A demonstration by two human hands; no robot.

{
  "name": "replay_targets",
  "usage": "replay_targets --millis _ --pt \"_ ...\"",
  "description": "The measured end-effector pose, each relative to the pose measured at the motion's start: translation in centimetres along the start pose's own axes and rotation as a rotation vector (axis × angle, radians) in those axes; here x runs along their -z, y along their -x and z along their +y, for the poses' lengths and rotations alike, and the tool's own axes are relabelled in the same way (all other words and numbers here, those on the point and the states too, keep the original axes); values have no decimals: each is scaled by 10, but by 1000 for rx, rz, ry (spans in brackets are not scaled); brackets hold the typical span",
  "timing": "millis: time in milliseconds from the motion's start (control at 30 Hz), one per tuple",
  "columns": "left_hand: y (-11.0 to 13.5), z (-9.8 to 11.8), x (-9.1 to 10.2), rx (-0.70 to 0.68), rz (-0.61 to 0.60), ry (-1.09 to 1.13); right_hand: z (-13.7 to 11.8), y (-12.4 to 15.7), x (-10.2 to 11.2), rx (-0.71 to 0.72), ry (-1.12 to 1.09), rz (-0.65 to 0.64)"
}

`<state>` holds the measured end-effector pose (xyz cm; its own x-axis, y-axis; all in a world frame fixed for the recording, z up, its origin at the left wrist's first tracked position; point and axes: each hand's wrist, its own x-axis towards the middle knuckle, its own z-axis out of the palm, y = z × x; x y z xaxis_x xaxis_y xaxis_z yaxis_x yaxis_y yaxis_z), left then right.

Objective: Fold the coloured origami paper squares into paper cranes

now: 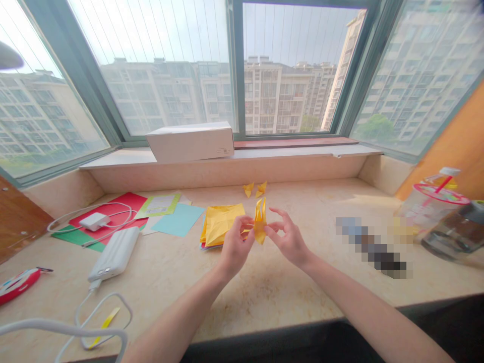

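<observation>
Between my hands, a folded piece of yellow paper (260, 222) is held upright above the counter, with narrow points at its top. My left hand (239, 239) pinches it from the left side. The thumb of my right hand (288, 236) meets its right edge, while the index finger is raised apart from it. Just left of the work lies a stack of creased yellow paper (222, 222), with other colours showing beneath. Farther back stand two small yellow origami figures (248, 189), close to each other.
At left lie coloured sheets (179, 220), a white charger (94, 221), a power bank (113, 253) with looping cables, and a red item (20, 285). A white box (191, 142) rests on the sill. Drink containers (431, 206) and a blurred-out object (372, 247) are at right.
</observation>
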<state>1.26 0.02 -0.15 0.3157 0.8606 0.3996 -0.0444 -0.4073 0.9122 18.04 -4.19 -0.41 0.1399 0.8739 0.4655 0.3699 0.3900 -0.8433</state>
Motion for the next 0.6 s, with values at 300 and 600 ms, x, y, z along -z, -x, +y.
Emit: replay_targets --millis 300,600 --pt "0 11 2 66 -6 -25 4 -1 -1 84 -53 -71" --pt "2 12 2 103 -95 -153 5 2 -3 263 102 -60"
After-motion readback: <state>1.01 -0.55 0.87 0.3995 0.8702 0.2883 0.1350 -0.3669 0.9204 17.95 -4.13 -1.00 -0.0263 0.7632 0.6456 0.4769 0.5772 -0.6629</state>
